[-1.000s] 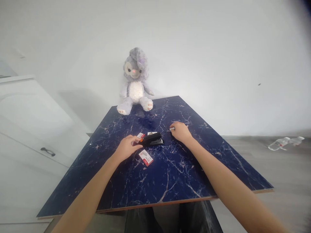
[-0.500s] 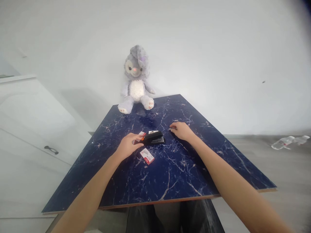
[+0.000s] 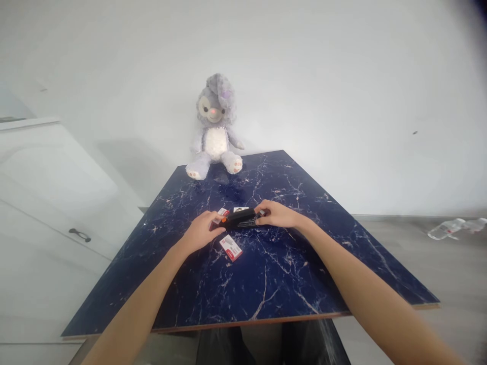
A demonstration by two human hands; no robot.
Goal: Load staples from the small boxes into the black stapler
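The black stapler (image 3: 239, 218) lies near the middle of the blue marbled table (image 3: 297, 284), between our hands. Our left hand (image 3: 201, 230), at nine o'clock, closes thumb and fingers on its orange-marked end, probably to steady it. Our right hand (image 3: 279, 214), at three o'clock, reaches its front end in a narrow pinch, seemingly on a small pale piece (image 3: 262, 213). The red-and-white box (image 3: 231, 247) lies between six and seven o'clock, perhaps parked within easy reach.

Our left fingers partly cover another red-and-white box (image 3: 221, 215) towards nine o'clock, and the stapler hides the near part of a white packet (image 3: 241, 209) at twelve. The pale piece is too small to identify, and our right fingers mask the stapler's tip. Farther out, a grey plush toy (image 3: 216, 139) sits between eleven and twelve, apparently propped against the wall (image 3: 323, 101).
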